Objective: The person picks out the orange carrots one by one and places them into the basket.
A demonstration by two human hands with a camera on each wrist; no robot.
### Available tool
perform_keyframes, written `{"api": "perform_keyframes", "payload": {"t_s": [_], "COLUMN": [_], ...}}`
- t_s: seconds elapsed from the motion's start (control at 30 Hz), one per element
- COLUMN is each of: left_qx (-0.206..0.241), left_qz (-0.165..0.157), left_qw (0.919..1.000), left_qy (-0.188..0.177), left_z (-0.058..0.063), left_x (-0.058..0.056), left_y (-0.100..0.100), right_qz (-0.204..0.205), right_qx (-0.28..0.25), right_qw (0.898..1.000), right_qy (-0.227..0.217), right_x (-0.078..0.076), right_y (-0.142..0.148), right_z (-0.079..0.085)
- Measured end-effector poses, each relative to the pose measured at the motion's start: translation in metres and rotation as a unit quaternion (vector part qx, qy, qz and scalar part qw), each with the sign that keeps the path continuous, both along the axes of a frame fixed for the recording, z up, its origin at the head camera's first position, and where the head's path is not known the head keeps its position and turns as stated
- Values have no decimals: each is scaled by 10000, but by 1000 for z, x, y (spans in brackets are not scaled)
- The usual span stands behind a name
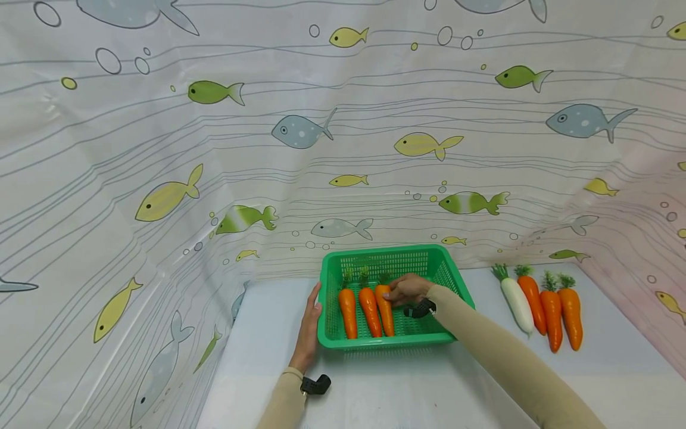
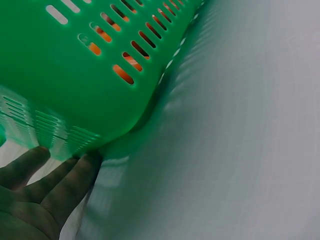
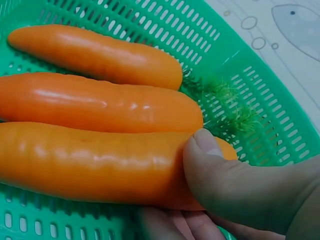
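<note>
Three orange carrots with green tops lie side by side in a green plastic basket (image 1: 386,342). My right hand (image 1: 411,288) reaches into it and grips the rightmost carrot (image 3: 95,165) near its leafy end, thumb on top and fingers beneath. Beside that one lie the middle carrot (image 3: 100,102) and the left carrot (image 3: 100,56), their tips toward the basket's near side. Outside the basket, my left hand (image 1: 309,330) rests against its left wall, fingers extended; the left wrist view shows the fingertips at the slotted wall (image 2: 60,130).
Right of the basket, a white radish (image 1: 517,305) and three more carrots (image 1: 552,319) lie in a row on the white table (image 1: 386,393). A fish-print curtain (image 1: 375,179) hangs behind the table and along both sides.
</note>
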State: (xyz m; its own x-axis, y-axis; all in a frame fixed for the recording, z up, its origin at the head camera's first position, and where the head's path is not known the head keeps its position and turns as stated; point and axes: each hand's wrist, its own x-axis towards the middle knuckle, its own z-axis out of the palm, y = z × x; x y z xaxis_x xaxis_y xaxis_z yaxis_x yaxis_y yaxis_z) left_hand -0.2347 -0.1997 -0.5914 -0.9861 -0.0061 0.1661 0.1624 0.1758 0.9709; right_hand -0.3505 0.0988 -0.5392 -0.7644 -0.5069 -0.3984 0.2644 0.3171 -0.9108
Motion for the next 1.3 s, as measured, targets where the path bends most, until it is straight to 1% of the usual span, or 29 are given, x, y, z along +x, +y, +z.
{"api": "perform_keyframes", "payload": {"t_s": [0.1,0.27,0.4,0.7,1.3], "left_qx": [-10,1,21,6,-75], "left_qz": [-14,-46,-52,-10,37], "left_qw": [10000,10000,10000,10000,10000], "left_qy": [12,44,40,64,14], "left_z": [0,-2,-3,-2,-2], "left_x": [0,-1,-1,0,-1], "left_y": [0,-1,-1,-1,-1], "right_qz": [-59,-317,-407,-483,-488], "right_qx": [15,45,40,53,28], "right_qw": [10000,9995,9991,9988,9987], "right_qy": [10,-27,-80,-109,-109], "right_x": [0,0,1,5,-1], "right_y": [0,-3,-5,-6,-6], "right_z": [-1,-4,-5,-2,-10]}}
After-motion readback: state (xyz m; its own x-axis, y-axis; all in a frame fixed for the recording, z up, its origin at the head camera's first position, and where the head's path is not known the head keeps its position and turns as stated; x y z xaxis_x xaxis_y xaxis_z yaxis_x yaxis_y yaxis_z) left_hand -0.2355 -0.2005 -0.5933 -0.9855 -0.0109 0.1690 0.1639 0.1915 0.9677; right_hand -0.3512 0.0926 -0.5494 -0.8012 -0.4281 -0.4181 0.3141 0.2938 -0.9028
